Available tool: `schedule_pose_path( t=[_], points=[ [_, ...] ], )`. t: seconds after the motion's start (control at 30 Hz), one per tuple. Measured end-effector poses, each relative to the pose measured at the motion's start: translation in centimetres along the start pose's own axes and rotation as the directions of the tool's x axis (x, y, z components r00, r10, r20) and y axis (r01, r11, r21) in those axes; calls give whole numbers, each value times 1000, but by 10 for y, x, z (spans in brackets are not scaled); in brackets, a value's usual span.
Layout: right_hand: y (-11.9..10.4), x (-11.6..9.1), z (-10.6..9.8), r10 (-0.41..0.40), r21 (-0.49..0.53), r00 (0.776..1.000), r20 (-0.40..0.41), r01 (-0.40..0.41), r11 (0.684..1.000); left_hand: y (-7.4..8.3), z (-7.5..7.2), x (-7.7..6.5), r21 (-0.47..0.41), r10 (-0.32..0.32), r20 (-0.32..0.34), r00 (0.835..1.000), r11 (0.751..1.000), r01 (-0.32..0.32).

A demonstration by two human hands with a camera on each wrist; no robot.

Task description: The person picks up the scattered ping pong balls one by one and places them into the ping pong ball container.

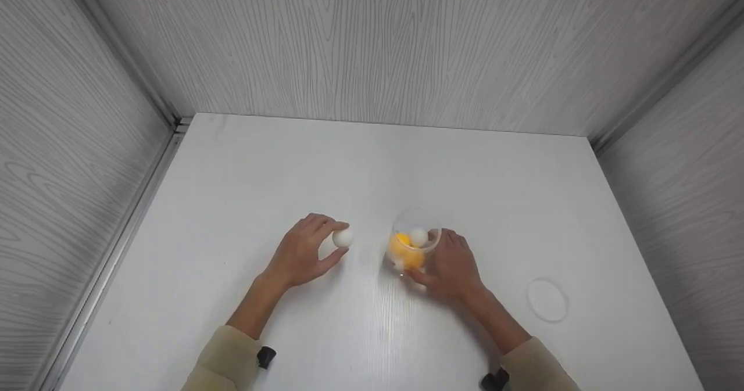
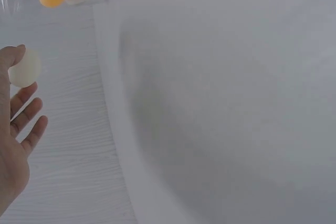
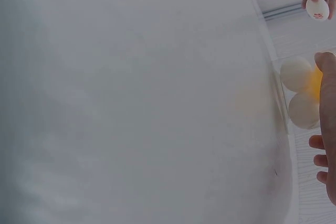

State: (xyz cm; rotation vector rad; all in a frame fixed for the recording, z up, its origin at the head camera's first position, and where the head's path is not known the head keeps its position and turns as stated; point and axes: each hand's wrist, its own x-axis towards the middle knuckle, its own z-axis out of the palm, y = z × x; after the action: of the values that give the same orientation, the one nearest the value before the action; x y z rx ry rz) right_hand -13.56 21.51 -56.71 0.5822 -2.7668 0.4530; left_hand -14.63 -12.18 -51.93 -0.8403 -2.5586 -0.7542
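Note:
My left hand pinches a white ping-pong ball between thumb and forefinger, left of the jar. In the left wrist view the same ball shows between thumb and fingertip, the other fingers spread. A clear plastic jar stands with its round mouth uncovered, and my right hand grips it around its right side. Inside lie orange ping-pong balls and white ones. Through the wall, the right wrist view shows two white balls beside an orange one.
A thin translucent ring-shaped lid lies flat on the white table, right of my right forearm. Grey wood-grain panels enclose the table at the back and both sides.

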Motion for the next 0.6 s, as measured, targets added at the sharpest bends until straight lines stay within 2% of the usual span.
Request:
schedule_pose_path(
  t=[0.6],
  points=[
    [0,-1,0,-12,-53,1000,-10,12,999,21,-2,20,-24,61,-27,998,998,-62]
  ],
)
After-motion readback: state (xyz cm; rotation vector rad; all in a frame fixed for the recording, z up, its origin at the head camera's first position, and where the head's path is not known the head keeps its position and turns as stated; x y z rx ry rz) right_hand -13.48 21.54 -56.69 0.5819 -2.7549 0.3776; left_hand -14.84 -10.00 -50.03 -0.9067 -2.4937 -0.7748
